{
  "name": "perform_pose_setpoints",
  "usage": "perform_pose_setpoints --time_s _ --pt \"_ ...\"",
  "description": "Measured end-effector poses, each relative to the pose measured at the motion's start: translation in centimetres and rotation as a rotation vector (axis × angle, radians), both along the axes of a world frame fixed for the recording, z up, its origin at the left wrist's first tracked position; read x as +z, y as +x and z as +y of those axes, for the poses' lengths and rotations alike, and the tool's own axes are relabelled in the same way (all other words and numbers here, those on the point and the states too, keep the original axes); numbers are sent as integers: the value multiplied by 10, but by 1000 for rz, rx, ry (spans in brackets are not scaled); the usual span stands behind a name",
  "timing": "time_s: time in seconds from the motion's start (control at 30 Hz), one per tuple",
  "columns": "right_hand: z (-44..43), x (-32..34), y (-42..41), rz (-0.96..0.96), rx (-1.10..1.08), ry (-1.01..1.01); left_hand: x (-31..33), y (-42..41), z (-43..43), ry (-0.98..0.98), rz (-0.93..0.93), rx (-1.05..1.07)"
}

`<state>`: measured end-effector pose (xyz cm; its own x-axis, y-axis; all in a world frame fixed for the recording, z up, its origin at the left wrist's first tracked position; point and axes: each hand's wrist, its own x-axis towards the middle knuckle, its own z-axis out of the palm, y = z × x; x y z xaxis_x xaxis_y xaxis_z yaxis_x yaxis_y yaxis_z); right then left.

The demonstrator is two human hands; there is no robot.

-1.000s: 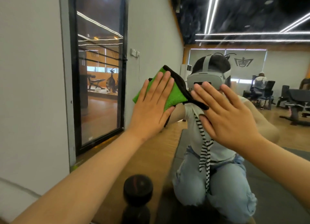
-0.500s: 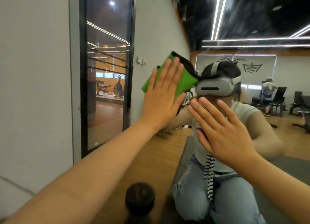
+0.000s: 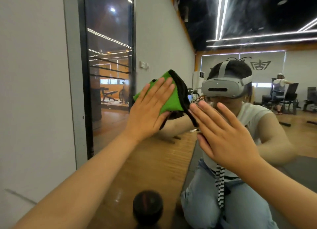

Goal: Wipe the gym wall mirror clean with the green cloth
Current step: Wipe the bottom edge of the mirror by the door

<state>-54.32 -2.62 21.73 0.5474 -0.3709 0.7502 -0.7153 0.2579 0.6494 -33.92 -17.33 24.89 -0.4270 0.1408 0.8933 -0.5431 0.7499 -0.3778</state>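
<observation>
Lowered since half a second ago: left hand [image 3: 147, 115] and folded green microfibre cloth with black trim [image 3: 174, 101], which sat level with the top of the reflected grey headset [image 3: 223, 88] and now sit beside its visor. Raised in the same interval: right hand [image 3: 226, 136], fingertips now across the reflected face. Item one, left hand: flat, fingers straight and close together, palm pressing the cloth against the large wall mirror [image 3: 173, 153]; nothing curled round the fabric. Item two, right hand: fingers straight and slightly fanned, palm toward the glass, holding nothing; whether it touches the glass cannot be told. Item three, cloth: under the left fingers and palm, green showing past the fingertips and to the thumb side; it lies up and to the left of the right hand. Its black-trimmed edge runs on a diagonal, from above the left fingertips down toward the right fingertips, ending just beside them; contact there cannot be told. Left hand is the nearer, being on the cloth, so the next stroke is judged to be its work, likely across that diagonal. Item four: dark round dumbbell end [image 3: 147, 206], low, below and between the two forearms.
</observation>
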Motion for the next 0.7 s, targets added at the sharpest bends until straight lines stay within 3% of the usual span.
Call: perform_pose_setpoints --time_s 0.17,0.23,0.4,0.47,0.6,0.63,0.7 --pt "-1 0 0 -11 -6 -3 -1 8 -10 523 614 -55" --pt "0 0 0 -8 -5 -5 -5 -3 3 512 608 26" --pt "0 1 1 -7 -2 -10 -12 14 -4 234 204 -2" --pt "-1 0 2 -11 -6 -8 -13 31 -23 339 329 -45" --pt "-1 1 1 -8 -20 -8 -11 27 -28 617 774 -61" --pt "-1 1 1 -9 -21 -10 -12 21 -23 623 771 -37" --pt "-2 1 1 -11 -17 -10 -21 14 -12 530 593 -34"
